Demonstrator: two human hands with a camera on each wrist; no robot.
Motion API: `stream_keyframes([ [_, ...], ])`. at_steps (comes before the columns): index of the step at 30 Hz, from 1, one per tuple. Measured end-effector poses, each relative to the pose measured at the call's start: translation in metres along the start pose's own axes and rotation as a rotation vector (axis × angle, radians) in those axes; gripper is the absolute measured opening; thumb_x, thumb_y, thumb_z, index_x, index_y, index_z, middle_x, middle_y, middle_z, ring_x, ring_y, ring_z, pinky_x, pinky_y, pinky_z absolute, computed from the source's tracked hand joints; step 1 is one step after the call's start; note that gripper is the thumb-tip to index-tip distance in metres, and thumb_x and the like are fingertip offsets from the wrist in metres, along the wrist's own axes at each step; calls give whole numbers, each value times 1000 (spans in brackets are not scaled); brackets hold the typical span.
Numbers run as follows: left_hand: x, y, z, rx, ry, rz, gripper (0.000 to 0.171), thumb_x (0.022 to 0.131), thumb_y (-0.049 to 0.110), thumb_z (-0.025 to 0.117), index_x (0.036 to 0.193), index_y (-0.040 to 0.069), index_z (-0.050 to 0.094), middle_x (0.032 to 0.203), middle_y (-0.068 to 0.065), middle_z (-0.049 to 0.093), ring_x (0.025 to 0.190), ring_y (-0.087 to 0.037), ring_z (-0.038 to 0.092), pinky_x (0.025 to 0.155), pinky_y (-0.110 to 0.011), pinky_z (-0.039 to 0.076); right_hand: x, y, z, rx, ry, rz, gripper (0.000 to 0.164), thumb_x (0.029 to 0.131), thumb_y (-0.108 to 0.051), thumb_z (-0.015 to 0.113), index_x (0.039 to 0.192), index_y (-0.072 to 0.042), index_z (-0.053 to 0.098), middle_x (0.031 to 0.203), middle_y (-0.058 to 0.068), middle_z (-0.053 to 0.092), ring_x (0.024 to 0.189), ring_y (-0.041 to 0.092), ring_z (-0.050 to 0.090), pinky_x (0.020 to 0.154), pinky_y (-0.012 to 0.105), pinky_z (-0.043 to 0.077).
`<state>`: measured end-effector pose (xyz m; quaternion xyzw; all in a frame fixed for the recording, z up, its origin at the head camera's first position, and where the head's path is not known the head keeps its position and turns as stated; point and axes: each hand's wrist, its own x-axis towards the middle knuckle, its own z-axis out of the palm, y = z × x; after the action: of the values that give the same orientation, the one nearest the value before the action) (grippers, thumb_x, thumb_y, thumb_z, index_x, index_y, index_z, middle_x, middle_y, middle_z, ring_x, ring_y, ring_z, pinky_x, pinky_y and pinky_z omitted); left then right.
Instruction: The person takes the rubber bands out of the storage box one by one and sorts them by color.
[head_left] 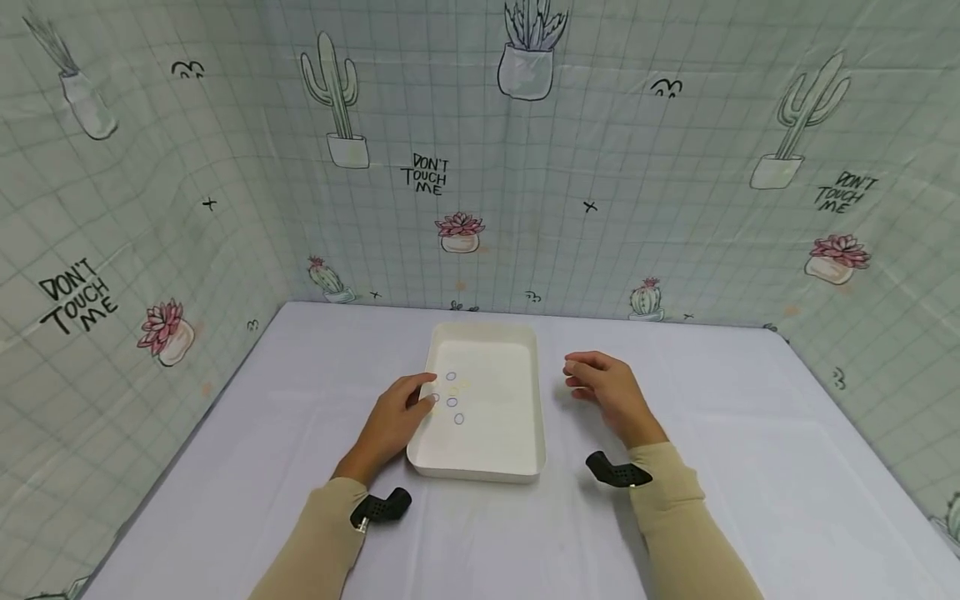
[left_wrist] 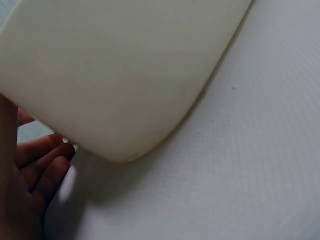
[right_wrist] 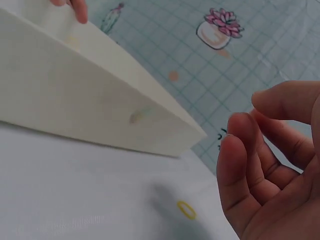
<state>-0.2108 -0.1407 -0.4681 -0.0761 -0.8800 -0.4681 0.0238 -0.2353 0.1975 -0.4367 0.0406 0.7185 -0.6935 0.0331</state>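
A shallow white tray (head_left: 495, 450) lies on the table with several small rings (head_left: 459, 418), purple-blue and pale yellow, in its left half. My left hand (head_left: 392, 423) grips the tray's left side, with fingertips over the rim. The left wrist view shows fingers (left_wrist: 47, 167) of that hand low beside the tray's wall. To the right of the tray, apart from it, is my right hand (head_left: 611, 396), its fingers loosely bent with nothing seen between them. A yellow ring (right_wrist: 186, 210) shows below that hand in the right wrist view, over the white table surface.
A white cloth covers the table (head_left: 480, 542). Behind and at both sides hangs a grid-patterned cloth (head_left: 510, 167) printed with cacti and lettering. Black wrist bands with camera mounts (head_left: 390, 504) sit on both forearms.
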Motion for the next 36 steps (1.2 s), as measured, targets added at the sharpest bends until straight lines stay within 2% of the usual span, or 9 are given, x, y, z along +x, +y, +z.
stream_keyframes([
  [7,-1,-4,0,-10,14,6,40,100,22,61,139,15,60,136,-8,57,111,-24,54,99,-45,43,-2,-7,21,-23,-49,-22,40,99,-20,65,128,8,60,106,10,67,91,21,66,77,29,56],
  [15,0,-5,-5,6,24,7,40,100,20,62,139,14,60,134,-8,58,109,-24,54,97,-45,43,3,-15,48,-12,-95,-37,35,99,-18,65,125,6,62,106,12,67,89,22,66,75,31,57],
  [19,2,-4,-5,-6,27,14,40,100,22,61,139,14,60,134,-8,57,110,-25,54,97,-46,43,6,-21,55,-20,-124,-45,31,98,-18,66,120,3,64,107,16,66,88,21,66,75,32,57],
  [24,2,-4,-2,-10,5,7,41,100,24,62,139,15,60,135,-7,57,109,-24,53,97,-44,43,9,-28,60,-116,-226,-13,29,97,-20,66,119,-2,66,116,21,64,93,26,66,72,33,56],
  [27,4,-4,-1,-11,15,20,40,99,22,63,138,14,60,134,-8,58,108,-24,53,97,-45,43,14,-33,66,-209,-274,-1,32,97,-24,65,121,-3,67,118,19,65,98,29,66,73,33,54],
  [29,5,-3,-1,-14,21,32,40,99,21,63,138,14,61,133,-9,58,107,-24,53,97,-45,43,17,-35,71,-249,-279,11,35,98,-26,64,124,-3,66,117,16,66,101,29,65,76,34,53],
  [33,5,-2,0,-19,10,31,41,99,21,63,139,14,60,134,-10,58,109,-25,53,98,-45,43,24,-35,82,-260,-253,76,36,98,-24,64,125,-1,66,113,10,68,100,26,65,80,33,52],
  [36,3,-3,-1,-19,16,23,41,99,21,63,139,13,60,134,-10,58,110,-25,54,99,-46,43,28,-31,94,-277,-263,103,35,97,-23,65,124,-1,67,110,10,69,97,23,66,80,33,53],
])
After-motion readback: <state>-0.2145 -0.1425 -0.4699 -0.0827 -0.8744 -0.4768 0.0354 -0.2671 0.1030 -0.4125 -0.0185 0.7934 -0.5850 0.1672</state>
